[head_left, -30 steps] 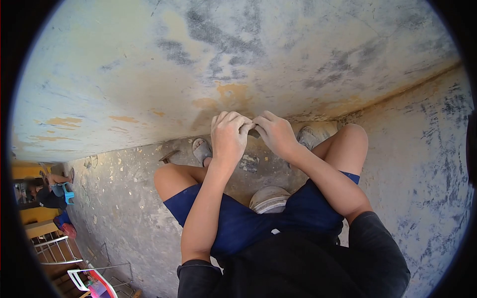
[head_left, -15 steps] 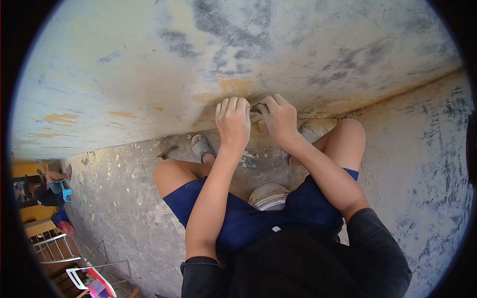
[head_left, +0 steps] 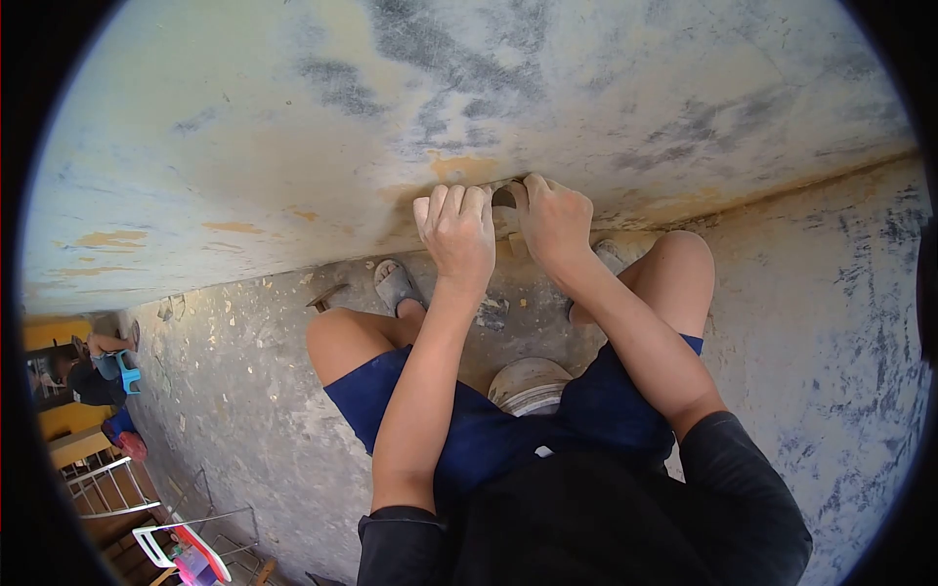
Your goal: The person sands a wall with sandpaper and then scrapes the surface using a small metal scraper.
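Both of my hands are up against the patchy, whitish wall [head_left: 264, 146], low down near the floor. My left hand [head_left: 457, 232] has its fingers curled, knuckles toward me. Close beside it, my right hand [head_left: 555, 223] is bent in a similar grip. Between them shows a thin, dark, curved sheet that looks like sandpaper [head_left: 504, 198]; most of it is hidden by my fingers. Pale dust coats the fingers. Around the hands the wall has bare yellowish spots and grey scuffs.
I sit on an upturned pale bucket [head_left: 528, 383], knees spread. A hammer-like tool [head_left: 327, 298] lies by my left sandal [head_left: 396, 283]. Another wall [head_left: 831, 332] rises at right. Far left are a seated person [head_left: 98, 381], a blue stool [head_left: 128, 372] and a metal rack [head_left: 107, 488].
My hands have moved slightly apart and a little up the wall. More of the dark curved sheet now shows between them.
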The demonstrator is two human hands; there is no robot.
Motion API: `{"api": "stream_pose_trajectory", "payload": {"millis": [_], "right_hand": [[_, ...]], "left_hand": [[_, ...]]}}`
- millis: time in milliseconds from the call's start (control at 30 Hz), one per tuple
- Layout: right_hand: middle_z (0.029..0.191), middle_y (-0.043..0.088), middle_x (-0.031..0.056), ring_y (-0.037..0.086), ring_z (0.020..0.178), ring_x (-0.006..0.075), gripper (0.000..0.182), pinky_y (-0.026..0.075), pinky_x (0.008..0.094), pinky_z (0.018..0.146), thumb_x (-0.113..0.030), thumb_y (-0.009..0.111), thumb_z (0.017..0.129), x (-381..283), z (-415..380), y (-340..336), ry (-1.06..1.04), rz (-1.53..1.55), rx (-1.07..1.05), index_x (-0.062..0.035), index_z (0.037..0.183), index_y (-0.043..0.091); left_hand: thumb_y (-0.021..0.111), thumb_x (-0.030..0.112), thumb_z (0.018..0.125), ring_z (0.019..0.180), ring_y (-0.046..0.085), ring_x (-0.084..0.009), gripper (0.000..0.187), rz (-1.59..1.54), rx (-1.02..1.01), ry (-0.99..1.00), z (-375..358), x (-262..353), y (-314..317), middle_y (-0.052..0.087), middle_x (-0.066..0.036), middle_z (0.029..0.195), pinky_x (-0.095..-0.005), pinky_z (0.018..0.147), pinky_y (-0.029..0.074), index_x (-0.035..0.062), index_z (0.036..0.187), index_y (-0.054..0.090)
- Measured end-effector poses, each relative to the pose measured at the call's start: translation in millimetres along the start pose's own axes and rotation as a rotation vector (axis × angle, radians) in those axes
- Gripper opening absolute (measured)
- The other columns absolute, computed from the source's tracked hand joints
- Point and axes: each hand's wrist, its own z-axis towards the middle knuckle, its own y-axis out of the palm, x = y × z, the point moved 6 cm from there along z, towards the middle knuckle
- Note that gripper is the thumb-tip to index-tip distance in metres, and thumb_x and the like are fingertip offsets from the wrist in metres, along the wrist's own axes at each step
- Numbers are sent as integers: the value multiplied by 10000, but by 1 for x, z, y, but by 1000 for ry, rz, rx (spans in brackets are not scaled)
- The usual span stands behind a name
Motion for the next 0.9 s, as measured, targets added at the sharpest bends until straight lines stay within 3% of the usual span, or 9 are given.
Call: {"api": "stream_pose_trajectory", "payload": {"millis": [200,267,333,533,900], "right_hand": [[721,700,172,694,655,388,199,541,498,623,-197,693,972,1,-6,9,-2,55,-18,-42,847,697],[728,704,188,698,668,398,197,546,506,638,-183,686,971,2,-6,11,9,65,-30,-33,845,710],[759,721,208,720,705,420,202,563,517,656,-157,685,954,10,-7,29,34,74,-156,-5,821,698],[716,692,236,700,693,445,275,555,523,662,-192,703,969,-2,2,-4,12,248,-8,6,779,713],[767,690,256,679,707,457,244,548,511,681,-146,702,951,0,12,-8,7,239,-107,33,788,734]], "left_hand": [[813,95,838,783,580,-249,168,-44,32,-13,-9,-3,7,605,-50,745,-415,771,396,77,765,664],[845,93,811,807,623,-246,177,-48,-45,-72,-7,-6,8,651,-39,763,-402,801,413,98,762,675],[846,93,810,810,625,-246,176,-57,-57,-84,-21,-15,23,654,-41,763,-403,807,412,95,760,677],[854,106,805,817,632,-243,185,-58,-10,-103,0,-7,5,662,-47,762,-403,817,408,90,747,679],[844,101,809,795,636,-246,187,-83,-16,-134,7,-7,6,677,-57,750,-405,797,401,75,727,678]]}}
